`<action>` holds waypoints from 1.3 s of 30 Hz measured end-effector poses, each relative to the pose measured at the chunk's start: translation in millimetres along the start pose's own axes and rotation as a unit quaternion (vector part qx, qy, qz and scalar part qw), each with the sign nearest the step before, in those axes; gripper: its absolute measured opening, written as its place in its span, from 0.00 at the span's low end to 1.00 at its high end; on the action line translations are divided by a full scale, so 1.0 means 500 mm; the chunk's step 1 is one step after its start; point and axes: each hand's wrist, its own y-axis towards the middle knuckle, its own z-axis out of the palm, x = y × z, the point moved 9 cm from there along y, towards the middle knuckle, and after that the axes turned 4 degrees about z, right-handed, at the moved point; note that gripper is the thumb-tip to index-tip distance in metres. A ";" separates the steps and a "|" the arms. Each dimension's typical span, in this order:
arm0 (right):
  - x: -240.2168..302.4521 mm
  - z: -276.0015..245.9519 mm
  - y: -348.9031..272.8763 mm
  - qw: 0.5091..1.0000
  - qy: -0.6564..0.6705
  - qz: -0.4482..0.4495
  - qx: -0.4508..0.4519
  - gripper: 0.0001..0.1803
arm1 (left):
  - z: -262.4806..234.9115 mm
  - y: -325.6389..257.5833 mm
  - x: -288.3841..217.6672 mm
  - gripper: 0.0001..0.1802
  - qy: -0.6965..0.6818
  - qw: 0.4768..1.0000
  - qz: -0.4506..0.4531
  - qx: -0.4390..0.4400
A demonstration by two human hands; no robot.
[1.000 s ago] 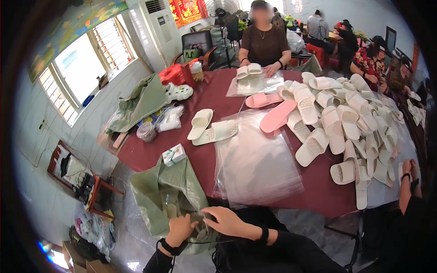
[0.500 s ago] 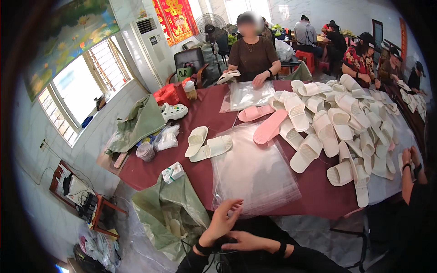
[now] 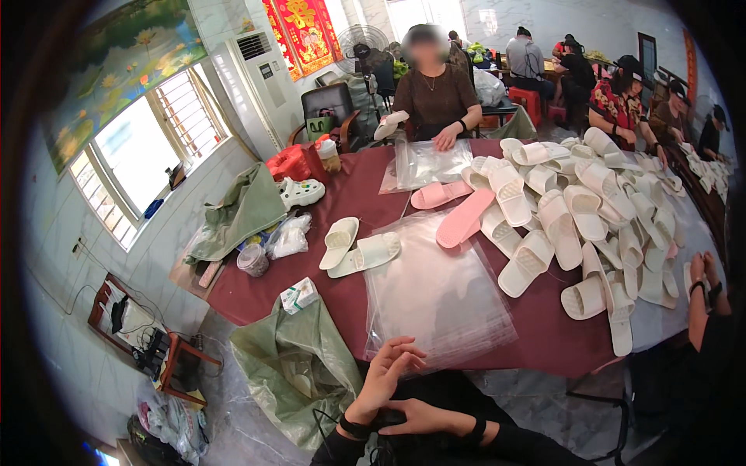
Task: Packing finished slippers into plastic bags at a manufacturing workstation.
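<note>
My left hand [image 3: 389,373] is raised at the table's near edge, its fingers loosely spread and nothing in them. Just below it, my right hand [image 3: 420,417] reaches across to the left wrist, fingers curled at a small dark thing that I cannot make out. Both wrists wear black bands. Beyond my left hand lies a stack of clear plastic bags [image 3: 435,295]. A pair of white slippers [image 3: 365,252] rests at the stack's left edge. Two pink slippers [image 3: 465,218] lie at its far end, beside a large heap of white slippers [image 3: 579,213].
A green sack [image 3: 291,365] stands below the near left edge, a small white box [image 3: 299,295] above it. A white clog [image 3: 303,193], a tub [image 3: 252,260] and a red bag [image 3: 287,163] sit at the left. Across the table a co-worker [image 3: 435,97] holds a slipper; another person's hands [image 3: 703,279] are at the right.
My left hand's fingers have bent and lowered slightly, while my right hand stays at the left wrist. The co-worker opposite has turned the slipper they hold. The view has shifted slightly.
</note>
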 end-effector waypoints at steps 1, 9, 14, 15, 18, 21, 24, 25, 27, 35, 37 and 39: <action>0.001 -0.009 -0.002 1.000 0.000 -0.001 -0.001 0.27 | -0.025 0.001 0.026 0.16 -0.032 0.999 -0.028 -0.021; 0.055 -0.221 -0.059 0.948 0.201 -0.069 -0.238 0.09 | 0.063 -0.089 0.170 0.24 0.023 0.969 -0.158 0.188; 0.073 -0.221 -0.042 0.957 0.119 -0.058 -0.258 0.09 | 0.168 -0.130 0.237 0.34 0.097 0.935 -0.166 0.298; 0.070 -0.218 -0.045 0.953 0.131 -0.061 -0.267 0.09 | 0.178 -0.130 0.248 0.34 0.097 0.936 -0.176 0.291; 0.071 -0.226 -0.059 0.944 0.128 -0.067 -0.297 0.08 | 0.189 -0.131 0.250 0.35 0.116 0.927 -0.203 0.293; 0.087 -0.252 -0.098 0.912 -0.062 -0.089 -0.396 0.06 | 0.196 -0.117 0.236 0.34 0.108 0.934 -0.171 0.293; 0.110 -0.252 -0.111 0.882 -0.219 -0.142 -0.392 0.06 | 0.155 -0.082 0.212 0.27 0.202 0.932 -0.113 0.279; 0.104 -0.264 -0.122 0.875 -0.233 -0.134 -0.403 0.07 | 0.123 -0.065 0.222 0.20 0.227 0.932 -0.075 0.272; 0.069 -0.297 -0.149 0.872 -0.241 -0.067 -0.421 0.09 | 0.079 -0.011 0.159 0.11 0.298 0.945 0.001 0.132; 0.001 -0.363 -0.252 0.787 -0.349 0.014 -0.508 0.14 | 0.034 0.103 0.147 0.18 0.584 0.793 0.171 0.045; -0.011 -0.359 -0.255 0.802 -0.349 0.051 -0.482 0.15 | 0.021 0.115 0.184 0.20 0.621 0.769 0.145 0.041; -0.012 -0.359 -0.266 0.792 -0.364 0.053 -0.487 0.15 | 0.008 0.124 0.215 0.22 0.657 0.744 0.119 0.035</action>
